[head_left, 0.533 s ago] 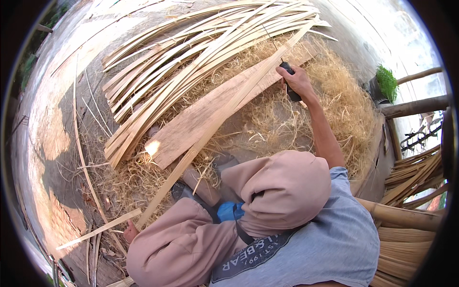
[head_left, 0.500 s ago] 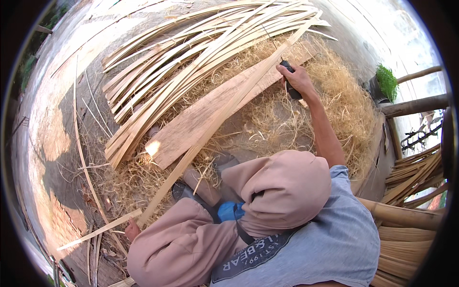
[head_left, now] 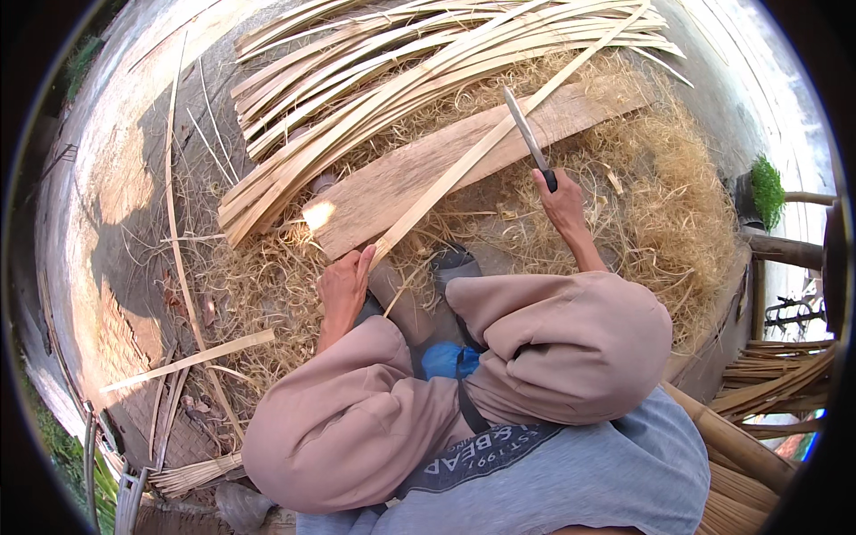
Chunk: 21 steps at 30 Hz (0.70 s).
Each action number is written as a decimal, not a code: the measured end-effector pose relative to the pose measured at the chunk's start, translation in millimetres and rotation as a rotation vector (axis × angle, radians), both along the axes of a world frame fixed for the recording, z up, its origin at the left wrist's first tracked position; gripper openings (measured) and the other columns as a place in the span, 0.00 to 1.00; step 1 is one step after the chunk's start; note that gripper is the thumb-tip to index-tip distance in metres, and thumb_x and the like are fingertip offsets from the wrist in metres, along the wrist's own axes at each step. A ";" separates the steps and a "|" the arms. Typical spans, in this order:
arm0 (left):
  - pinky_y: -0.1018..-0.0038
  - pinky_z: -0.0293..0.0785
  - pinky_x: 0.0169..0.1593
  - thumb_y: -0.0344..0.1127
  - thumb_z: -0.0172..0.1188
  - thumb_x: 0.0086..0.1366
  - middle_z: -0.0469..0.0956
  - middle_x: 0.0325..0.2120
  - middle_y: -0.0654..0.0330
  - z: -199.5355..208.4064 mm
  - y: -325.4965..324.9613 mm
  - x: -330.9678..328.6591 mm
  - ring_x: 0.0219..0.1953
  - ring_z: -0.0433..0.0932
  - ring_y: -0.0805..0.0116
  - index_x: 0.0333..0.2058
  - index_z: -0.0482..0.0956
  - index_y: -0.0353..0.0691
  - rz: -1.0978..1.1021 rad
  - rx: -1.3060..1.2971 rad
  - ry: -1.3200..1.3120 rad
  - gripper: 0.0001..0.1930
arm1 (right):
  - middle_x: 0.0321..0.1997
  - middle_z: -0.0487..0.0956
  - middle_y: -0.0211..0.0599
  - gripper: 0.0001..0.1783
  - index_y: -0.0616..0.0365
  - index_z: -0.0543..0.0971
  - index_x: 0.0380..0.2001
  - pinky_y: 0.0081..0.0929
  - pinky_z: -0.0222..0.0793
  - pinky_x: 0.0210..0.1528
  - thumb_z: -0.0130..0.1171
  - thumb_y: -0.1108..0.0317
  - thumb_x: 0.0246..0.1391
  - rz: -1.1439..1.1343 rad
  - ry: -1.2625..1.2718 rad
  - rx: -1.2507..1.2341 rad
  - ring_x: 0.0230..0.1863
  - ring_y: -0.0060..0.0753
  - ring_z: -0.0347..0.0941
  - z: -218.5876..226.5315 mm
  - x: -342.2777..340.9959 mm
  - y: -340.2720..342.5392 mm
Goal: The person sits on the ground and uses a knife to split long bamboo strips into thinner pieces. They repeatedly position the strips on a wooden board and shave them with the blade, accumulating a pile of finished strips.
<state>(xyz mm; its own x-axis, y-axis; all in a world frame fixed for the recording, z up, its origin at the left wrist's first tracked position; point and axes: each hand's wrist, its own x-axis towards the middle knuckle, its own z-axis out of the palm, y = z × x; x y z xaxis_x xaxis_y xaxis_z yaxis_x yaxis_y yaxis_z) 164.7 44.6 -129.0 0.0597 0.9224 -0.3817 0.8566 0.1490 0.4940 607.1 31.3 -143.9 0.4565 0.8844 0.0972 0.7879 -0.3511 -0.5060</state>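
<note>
My left hand (head_left: 343,290) is closed around the near end of a long, pale bamboo strip (head_left: 464,167). The strip slants away to the upper right, across a flat wooden plank (head_left: 383,192), and overlaps other strips at its far end. In my right hand (head_left: 563,207) is a knife (head_left: 526,129) with a dark handle, gripped with the blade pointing up and away. The blade's tip lies over the held strip in the picture; whether it touches cannot be told.
Many cut bamboo strips (head_left: 357,85) lie in a pile beyond the plank. Curly shavings (head_left: 660,214) cover the ground around it. A short strip (head_left: 187,361) and a long thin one (head_left: 172,205) lie at the left. A potted green plant (head_left: 767,192) stands at the right.
My left hand has moved forward and to the right, now at the strip's near end. My right hand has come back nearer my knees, the knife blade now plainly visible. The view has shifted.
</note>
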 end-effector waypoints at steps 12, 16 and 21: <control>0.78 0.54 0.22 0.57 0.56 0.75 0.64 0.12 0.71 -4.0 -23.0 -41.7 0.16 0.60 0.81 0.22 0.74 0.39 0.201 -0.374 -0.560 0.28 | 0.18 0.73 0.44 0.33 0.63 0.74 0.24 0.39 0.69 0.27 0.61 0.40 0.63 0.249 0.355 -0.213 0.21 0.42 0.72 -3.1 -72.3 26.0; 0.74 0.55 0.23 0.60 0.57 0.73 0.66 0.13 0.69 -22.1 -7.7 -2.5 0.18 0.62 0.79 0.20 0.76 0.39 0.036 0.001 -0.419 0.31 | 0.20 0.76 0.49 0.29 0.62 0.74 0.25 0.43 0.70 0.28 0.65 0.44 0.62 0.660 0.191 0.008 0.23 0.52 0.74 32.9 -140.2 -25.8; 0.73 0.56 0.23 0.59 0.57 0.73 0.65 0.12 0.69 -19.2 1.2 14.4 0.18 0.62 0.78 0.20 0.75 0.38 0.019 -0.059 -0.415 0.30 | 0.23 0.77 0.52 0.26 0.62 0.75 0.28 0.45 0.71 0.30 0.67 0.47 0.61 0.335 0.276 -0.221 0.26 0.55 0.77 18.0 -112.6 -20.3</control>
